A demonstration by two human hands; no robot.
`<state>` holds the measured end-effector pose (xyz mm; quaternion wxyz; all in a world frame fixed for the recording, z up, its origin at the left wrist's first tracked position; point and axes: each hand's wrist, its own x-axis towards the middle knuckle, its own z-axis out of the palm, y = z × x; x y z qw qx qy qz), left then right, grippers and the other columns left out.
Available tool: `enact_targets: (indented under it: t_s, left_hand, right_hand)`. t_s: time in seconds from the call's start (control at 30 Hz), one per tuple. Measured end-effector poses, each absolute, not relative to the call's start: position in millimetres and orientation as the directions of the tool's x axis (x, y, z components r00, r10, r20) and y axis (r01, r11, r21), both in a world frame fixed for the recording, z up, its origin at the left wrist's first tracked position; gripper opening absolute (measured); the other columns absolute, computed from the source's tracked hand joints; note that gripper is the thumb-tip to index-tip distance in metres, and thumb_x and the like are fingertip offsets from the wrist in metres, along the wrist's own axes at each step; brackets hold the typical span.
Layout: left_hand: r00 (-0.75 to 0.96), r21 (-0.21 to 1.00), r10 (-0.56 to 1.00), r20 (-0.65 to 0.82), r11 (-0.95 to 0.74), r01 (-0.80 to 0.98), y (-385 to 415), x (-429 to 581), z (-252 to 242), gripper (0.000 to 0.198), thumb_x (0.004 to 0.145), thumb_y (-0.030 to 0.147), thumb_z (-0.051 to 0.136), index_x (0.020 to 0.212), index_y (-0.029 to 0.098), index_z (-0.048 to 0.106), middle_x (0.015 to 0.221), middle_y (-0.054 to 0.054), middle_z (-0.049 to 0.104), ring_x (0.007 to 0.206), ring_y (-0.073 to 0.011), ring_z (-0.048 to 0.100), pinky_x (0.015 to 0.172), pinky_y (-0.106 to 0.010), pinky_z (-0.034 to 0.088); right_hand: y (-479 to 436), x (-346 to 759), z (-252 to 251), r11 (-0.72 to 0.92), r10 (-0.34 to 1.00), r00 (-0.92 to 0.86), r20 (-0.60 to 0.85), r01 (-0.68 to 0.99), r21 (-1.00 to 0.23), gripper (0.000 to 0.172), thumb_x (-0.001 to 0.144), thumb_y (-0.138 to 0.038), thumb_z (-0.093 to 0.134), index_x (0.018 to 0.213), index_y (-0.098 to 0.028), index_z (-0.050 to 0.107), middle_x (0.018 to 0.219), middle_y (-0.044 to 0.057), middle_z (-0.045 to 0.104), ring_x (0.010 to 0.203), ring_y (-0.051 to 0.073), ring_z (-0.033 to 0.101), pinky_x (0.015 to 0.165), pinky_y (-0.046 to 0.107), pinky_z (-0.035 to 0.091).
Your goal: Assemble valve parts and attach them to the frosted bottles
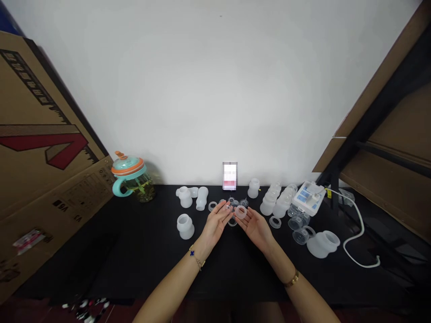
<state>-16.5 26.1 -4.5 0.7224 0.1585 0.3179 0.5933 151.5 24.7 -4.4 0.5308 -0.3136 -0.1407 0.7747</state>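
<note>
My left hand (217, 222) and my right hand (255, 224) meet over the middle of a black table (141, 251), palms turned inward. A translucent white ring (240, 211) sits at the fingertips of my right hand, which pinch it. The fingers of my left hand are stretched out toward small clear parts (232, 202) just beyond them and seem to hold nothing. Another ring (232, 221) lies on the table between the hands.
White plastic bottles (185, 225) and caps lie left of the hands, clear bottles (281, 202) and rings to the right. A white pump unit (309, 197) with a cable stands at right. A teal jug (129, 179) is at left, beside cardboard boxes (40, 148).
</note>
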Motion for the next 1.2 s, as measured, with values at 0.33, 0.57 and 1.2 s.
enact_targets:
  t_s: [0.33,0.57,1.2]
  left_hand:
    - [0.194,0.444,0.909,-0.369,0.356,-0.823,26,-21,9,0.048,0.095,0.047,0.055,0.122,0.008,0.062,0.125,-0.024,0.067,0.117,-0.0307,0.067,0.098,-0.040,0.058]
    - [0.218,0.382,0.895,-0.390,0.372,-0.846,26,-23,10,0.058,0.094,0.053,0.053,0.125,0.005,0.060,0.127,-0.025,0.066,0.121,-0.0315,0.064,0.098,-0.038,0.057]
    - [0.220,0.402,0.900,-0.376,0.372,-0.837,29,-21,2,0.032,0.098,0.027,0.047,0.118,0.007,0.062,0.118,-0.024,0.070,0.114,-0.0288,0.069,0.095,-0.037,0.059]
  right_hand:
    - [26,153,-9,-0.374,0.921,-0.229,-0.315,-0.746,-0.551,0.019,0.095,-0.021,0.053,0.102,-0.015,0.070,0.106,0.013,0.078,0.101,0.024,0.074,0.098,0.039,0.056]
    - [28,154,-11,-0.364,0.921,-0.209,-0.328,-0.759,-0.539,0.018,0.094,-0.020,0.054,0.100,-0.013,0.070,0.107,0.014,0.077,0.102,0.024,0.074,0.099,0.041,0.055]
    - [28,154,-12,-0.359,0.926,-0.222,-0.306,-0.765,-0.534,0.015,0.091,-0.015,0.054,0.094,-0.015,0.069,0.103,0.014,0.078,0.101,0.024,0.074,0.102,0.042,0.054]
